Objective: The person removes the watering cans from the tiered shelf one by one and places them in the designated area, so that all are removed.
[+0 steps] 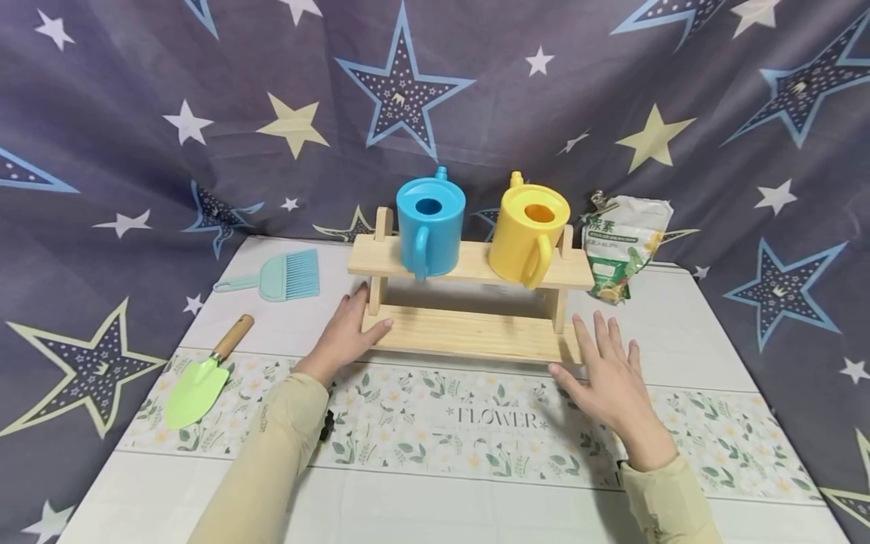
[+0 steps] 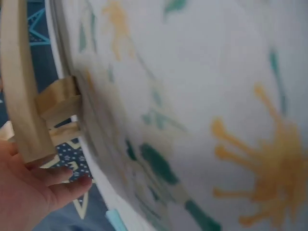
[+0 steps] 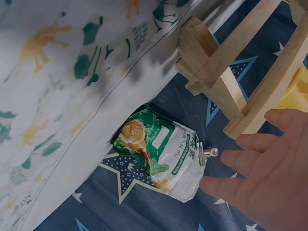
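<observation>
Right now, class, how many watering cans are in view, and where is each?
2. The blue watering can and the yellow watering can stand on the wooden top shelf, blue left, yellow right; no others show.

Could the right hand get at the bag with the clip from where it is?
Probably yes: the right hand looks empty near the wooden rack, and only bare table seems to lie between it and the bag.
</observation>
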### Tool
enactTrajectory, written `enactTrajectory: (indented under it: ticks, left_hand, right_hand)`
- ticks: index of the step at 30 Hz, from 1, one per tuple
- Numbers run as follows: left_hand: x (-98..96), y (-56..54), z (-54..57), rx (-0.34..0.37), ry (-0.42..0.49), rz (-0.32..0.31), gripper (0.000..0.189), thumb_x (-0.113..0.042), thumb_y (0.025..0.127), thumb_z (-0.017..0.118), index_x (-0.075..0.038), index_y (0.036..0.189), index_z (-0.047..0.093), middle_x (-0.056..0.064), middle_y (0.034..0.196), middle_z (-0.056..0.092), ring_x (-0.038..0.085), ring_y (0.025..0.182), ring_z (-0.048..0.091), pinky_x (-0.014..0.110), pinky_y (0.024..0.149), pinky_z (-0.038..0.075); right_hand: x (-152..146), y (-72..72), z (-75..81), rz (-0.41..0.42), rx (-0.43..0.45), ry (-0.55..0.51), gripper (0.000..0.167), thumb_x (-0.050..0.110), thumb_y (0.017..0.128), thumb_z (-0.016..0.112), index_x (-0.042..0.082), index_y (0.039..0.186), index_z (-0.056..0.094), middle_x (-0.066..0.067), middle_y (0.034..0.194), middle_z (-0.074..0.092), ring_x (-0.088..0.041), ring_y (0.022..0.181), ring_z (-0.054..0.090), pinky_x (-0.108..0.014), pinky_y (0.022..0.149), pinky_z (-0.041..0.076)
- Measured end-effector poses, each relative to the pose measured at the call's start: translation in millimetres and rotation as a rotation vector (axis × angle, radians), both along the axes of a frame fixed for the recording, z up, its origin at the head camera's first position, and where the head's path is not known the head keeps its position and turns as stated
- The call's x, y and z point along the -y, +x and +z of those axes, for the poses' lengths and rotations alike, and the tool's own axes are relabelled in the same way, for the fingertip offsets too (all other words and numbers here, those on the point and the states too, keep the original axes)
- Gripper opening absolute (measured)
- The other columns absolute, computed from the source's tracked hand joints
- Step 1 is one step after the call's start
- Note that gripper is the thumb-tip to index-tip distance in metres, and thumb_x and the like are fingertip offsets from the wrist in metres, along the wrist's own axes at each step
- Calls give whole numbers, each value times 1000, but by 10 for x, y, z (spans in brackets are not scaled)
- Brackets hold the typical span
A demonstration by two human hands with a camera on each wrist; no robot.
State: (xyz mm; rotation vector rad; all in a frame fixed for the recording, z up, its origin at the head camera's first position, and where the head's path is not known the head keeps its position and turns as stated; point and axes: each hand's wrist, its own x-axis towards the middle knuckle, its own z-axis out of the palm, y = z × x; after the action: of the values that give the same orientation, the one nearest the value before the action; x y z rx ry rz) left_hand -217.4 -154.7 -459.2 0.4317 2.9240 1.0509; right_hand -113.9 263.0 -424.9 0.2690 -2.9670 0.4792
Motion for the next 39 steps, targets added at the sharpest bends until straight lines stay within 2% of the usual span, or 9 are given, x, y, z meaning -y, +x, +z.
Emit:
enactTrajectory:
  ticks: [5,11,17,26,32,39]
  left_hand:
    - [2,-68,-47,22,-5,14,84,-40,99,57,0,155,9,24,157,21,42,141,26,51,116,21]
    - [-61,-130,-36,65,-10,11,68,-33,105,42,-4,156,10,29,150,30,47,136,32,57,113,25]
    - [-88,-172,-58,114,-29,54,63,-33,106,40,-1,155,17,28,147,35,46,135,32,57,112,25]
    - [-98,-191,-42,85,-82,66,57,-28,106,41,6,149,28,30,135,46,45,126,43,56,107,34]
    - [-107,-181,-30,91,-104,76,57,-29,106,40,8,148,29,30,135,45,45,127,43,55,108,33]
    - [-126,-177,-36,130,-111,81,56,-30,107,37,7,148,28,28,134,44,43,126,44,54,107,35]
  right_hand:
    - [-3,5,-4,6,-3,-6,86,60,95,51,15,158,14,-26,159,6,-49,144,3,-73,108,0]
    - [-8,6,5,8,-9,-9,86,59,95,51,14,158,14,-27,159,6,-48,145,1,-72,108,-1]
    - [-2,-3,4,15,-2,-10,85,59,95,50,14,158,14,-27,159,6,-46,145,0,-72,108,0]
    - [4,-58,-1,11,9,-30,81,56,98,46,13,158,10,-25,160,4,-44,146,0,-71,110,-1]
    - [20,-123,3,34,-75,-125,76,44,102,48,10,158,9,-29,156,15,-48,144,12,-70,110,9]
    - [46,-190,20,53,-141,-231,73,34,101,54,2,155,18,-27,155,25,-46,141,23,-61,112,22]
